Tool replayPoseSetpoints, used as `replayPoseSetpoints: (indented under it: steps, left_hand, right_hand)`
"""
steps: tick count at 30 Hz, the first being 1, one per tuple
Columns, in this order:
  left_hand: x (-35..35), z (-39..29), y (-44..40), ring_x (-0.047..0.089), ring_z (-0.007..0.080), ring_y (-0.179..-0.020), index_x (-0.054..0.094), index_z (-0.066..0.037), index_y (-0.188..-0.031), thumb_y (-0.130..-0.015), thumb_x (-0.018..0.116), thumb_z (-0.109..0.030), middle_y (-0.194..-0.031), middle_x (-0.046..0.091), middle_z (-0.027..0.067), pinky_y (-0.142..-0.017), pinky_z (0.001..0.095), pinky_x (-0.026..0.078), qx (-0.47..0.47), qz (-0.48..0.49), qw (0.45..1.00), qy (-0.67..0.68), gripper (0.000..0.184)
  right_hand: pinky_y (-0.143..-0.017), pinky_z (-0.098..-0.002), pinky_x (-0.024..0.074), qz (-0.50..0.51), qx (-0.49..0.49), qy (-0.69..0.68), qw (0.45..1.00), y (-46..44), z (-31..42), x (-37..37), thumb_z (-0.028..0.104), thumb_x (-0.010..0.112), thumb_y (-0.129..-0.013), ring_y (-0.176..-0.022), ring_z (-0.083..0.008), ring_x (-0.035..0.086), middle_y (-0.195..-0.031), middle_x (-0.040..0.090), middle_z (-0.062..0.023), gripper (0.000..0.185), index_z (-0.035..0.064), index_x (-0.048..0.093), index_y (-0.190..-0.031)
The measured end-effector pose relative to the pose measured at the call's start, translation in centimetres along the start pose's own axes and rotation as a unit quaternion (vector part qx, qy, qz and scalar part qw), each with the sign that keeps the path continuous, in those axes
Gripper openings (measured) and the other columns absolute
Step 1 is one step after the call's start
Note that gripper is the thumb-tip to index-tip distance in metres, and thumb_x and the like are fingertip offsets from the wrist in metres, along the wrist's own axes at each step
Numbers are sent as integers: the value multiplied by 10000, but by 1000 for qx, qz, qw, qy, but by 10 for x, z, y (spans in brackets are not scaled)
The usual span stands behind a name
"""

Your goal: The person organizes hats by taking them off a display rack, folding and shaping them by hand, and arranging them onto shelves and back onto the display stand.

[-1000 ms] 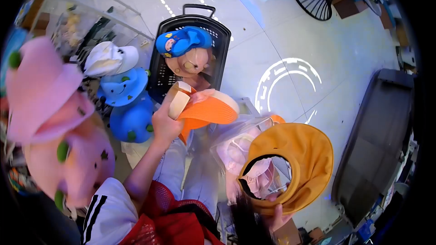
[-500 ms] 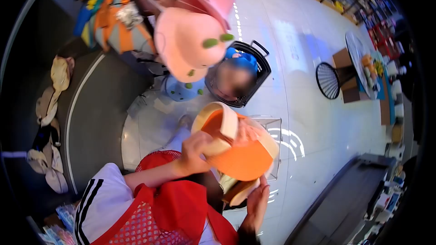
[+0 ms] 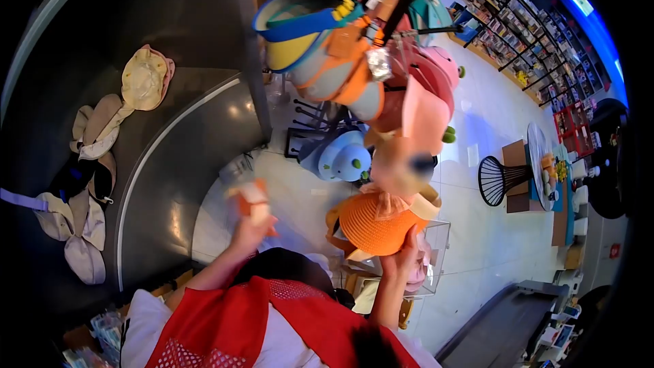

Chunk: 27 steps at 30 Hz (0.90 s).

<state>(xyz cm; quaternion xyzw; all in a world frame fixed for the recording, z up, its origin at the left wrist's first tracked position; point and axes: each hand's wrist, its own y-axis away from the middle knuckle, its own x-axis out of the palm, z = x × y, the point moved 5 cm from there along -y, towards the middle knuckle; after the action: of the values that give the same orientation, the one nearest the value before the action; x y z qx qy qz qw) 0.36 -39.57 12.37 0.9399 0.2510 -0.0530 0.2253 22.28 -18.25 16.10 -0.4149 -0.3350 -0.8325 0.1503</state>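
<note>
An orange woven sun hat with a pink bow and a tan band hangs in front of me. My right hand is closed on its lower right edge, the fingers partly behind the brim. My left hand is off to the left, away from the hat. It grips a small orange-and-white thing, too smeared by motion to tell its kind. Just above the sun hat, pink hats hang from a rack, partly blurred. Something pink shows behind my right hand.
Grey, orange and blue hats hang on the black rack. Below it is a light blue hat. Beige hats lie along the dark curved counter at left. A wire-framed clear box stands at right, beyond it a round table.
My left hand has left the orange hat and moved left with a small orange-and-white thing. My right hand still holds the hat. The view has turned, bringing the rack rightward.
</note>
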Motion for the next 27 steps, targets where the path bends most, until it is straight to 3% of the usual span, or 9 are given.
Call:
replayPoseSetpoints:
  steps: [2, 3, 4, 7, 9, 13, 16, 23, 27]
  left_hand:
    - [-48, 78, -13, 589, 142, -777, 563, 12, -953, -860, 472, -191, -843, 612, 107, -607, 250, 455, 23, -104, 974, 202, 242]
    - [-57, 89, -15, 579, 157, -761, 543, 27, -974, -877, 436, -185, -861, 604, 106, -630, 242, 445, -7, -79, 954, 289, 257]
    - [-67, 93, -14, 565, 148, -747, 512, 24, -1024, -888, 415, -236, -859, 598, 88, -653, 258, 452, -65, -63, 969, 231, 308]
    - [-71, 125, -23, 530, 167, -871, 464, -11, -1098, -877, 432, -266, -994, 545, 77, -738, 276, 438, -145, 40, 868, 472, 339]
    - [-83, 130, -22, 517, 175, -906, 448, -16, -1118, -874, 434, -263, -1029, 528, 78, -762, 286, 432, -111, 45, 829, 547, 348]
    - [-116, 130, 0, 491, 190, -976, 416, -25, -1158, -868, 438, -256, -1098, 495, 78, -811, 306, 418, -1, -24, 782, 623, 372]
    - [-145, 135, 18, 472, 201, -1028, 391, -31, -1189, -864, 442, -251, -1150, 469, 78, -848, 322, 408, 69, -82, 760, 641, 395]
    - [-178, 178, 37, 439, 243, -1098, 355, -32, -1225, -841, 451, -200, -1216, 431, 97, -911, 377, 371, 7, -158, 732, 663, 431]
    - [-184, 202, 58, 436, 244, -1101, 355, -33, -1225, -834, 462, -203, -1218, 430, 98, -915, 382, 368, -7, -222, 695, 684, 439]
  right_hand:
    - [-937, -424, 340, 30, 29, -9, 999, -4, -45, 23, 326, 391, -879, -1068, -262, 464, -1176, 479, -107, 414, 52, 416, -1189]
    - [-933, -420, 345, 58, 41, -11, 997, -8, -70, 30, 323, 396, -876, -1067, -259, 465, -1176, 480, -109, 415, 44, 423, -1182]
    - [-927, -417, 350, 79, 77, -1, 994, -8, -97, 43, 334, 397, -872, -1065, -256, 466, -1172, 482, -113, 424, 43, 427, -1179]
    - [-929, -404, 349, 147, 204, -27, 967, 3, -176, 83, 267, 402, -866, -1065, -257, 466, -1171, 480, -125, 393, 12, 433, -1163]
    - [-936, -392, 341, 187, 258, -53, 947, 10, -210, 97, 193, 395, -847, -1069, -259, 461, -1180, 470, -131, 379, -23, 426, -1157]
    - [-942, -394, 331, 133, 301, 41, 943, 4, -233, 108, 216, 398, -843, -1081, -259, 450, -1189, 463, -128, 418, -26, 401, -1184]
    - [-949, -410, 327, 71, 398, 118, 907, -6, -234, 94, 184, 449, -829, -1087, -257, 447, -1210, 446, -119, 412, 44, 390, -1212]
    - [-958, -421, 326, -195, 240, 234, 922, -48, -241, 60, 281, 360, -894, -1121, -256, 420, -1229, 427, -109, 407, 66, 334, -1238]
    - [-946, -413, 346, -175, 205, 187, 945, -97, -238, 37, 283, 349, -899, -1086, -256, 449, -1209, 441, -111, 403, 58, 333, -1233]
